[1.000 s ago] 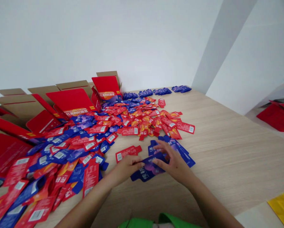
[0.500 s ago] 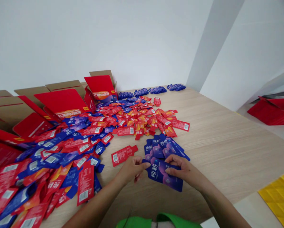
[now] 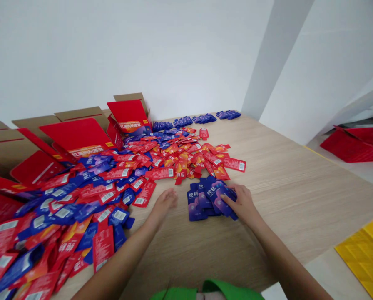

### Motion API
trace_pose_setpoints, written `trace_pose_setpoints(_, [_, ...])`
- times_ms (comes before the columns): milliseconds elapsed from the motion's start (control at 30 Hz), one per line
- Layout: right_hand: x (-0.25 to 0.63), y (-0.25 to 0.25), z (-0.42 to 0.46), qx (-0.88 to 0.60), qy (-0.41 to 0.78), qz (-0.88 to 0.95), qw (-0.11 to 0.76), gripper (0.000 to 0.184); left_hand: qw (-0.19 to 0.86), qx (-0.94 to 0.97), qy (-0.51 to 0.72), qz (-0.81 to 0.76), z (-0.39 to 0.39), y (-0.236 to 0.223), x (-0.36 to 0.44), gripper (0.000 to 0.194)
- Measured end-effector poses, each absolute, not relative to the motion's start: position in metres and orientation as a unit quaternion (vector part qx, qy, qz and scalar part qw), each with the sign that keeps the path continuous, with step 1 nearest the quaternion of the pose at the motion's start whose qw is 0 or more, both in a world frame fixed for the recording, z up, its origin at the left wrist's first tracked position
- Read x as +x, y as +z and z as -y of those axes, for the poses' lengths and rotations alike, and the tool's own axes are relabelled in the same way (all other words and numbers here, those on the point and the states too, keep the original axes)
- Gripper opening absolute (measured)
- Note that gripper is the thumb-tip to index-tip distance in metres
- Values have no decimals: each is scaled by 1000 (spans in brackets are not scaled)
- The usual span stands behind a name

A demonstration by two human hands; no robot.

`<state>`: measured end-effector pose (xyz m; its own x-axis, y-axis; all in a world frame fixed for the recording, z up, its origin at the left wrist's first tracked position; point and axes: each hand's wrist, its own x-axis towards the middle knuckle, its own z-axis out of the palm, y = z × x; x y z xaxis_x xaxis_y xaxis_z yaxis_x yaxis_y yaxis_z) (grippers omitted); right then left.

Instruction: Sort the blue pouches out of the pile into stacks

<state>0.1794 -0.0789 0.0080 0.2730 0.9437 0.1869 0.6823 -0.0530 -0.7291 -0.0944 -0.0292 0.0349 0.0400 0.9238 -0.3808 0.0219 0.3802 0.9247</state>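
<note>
A fanned stack of flat blue-purple spouted pouches [image 3: 196, 204] lies on the table in front of me. My right hand [image 3: 240, 202] is at the stack's right side, thumb on top and fingers round the edge of a blue pouch [image 3: 217, 199]. Left of the stack, my left hand [image 3: 165, 202] is above the table with its fingers stretched out and slightly blurred, holding nothing. Nearest to it is a red pouch [image 3: 145, 192] at the edge of the mixed pile, its barcode side up.
Red and blue pouches [image 3: 89, 189] cover the table's left half. Open red cartons [image 3: 77, 135] stand behind them along the wall. Several blue stacks [image 3: 204, 118] line the back edge. A red bag-like item [image 3: 355, 143] and a yellow quilted item [image 3: 363, 256] are at the right.
The blue pouch I held in both hands is now on the stack. My left hand has let go and moved left. The lone red pouch now lies against the pile.
</note>
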Motion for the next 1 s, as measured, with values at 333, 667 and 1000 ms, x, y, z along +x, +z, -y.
trace_pose_setpoints(333, [176,4,73,-702,138,640,281,57,721,308,343,-517,32,53,-34,18])
trace_pose_setpoints(667, [139,-12,86,-695,144,602,366,58,649,428,372,-507,39,32,-12,39])
trace_pose_setpoints(1000, [111,-6,80,-595,432,392,552,50,680,304,462,-480,49,26,-32,55])
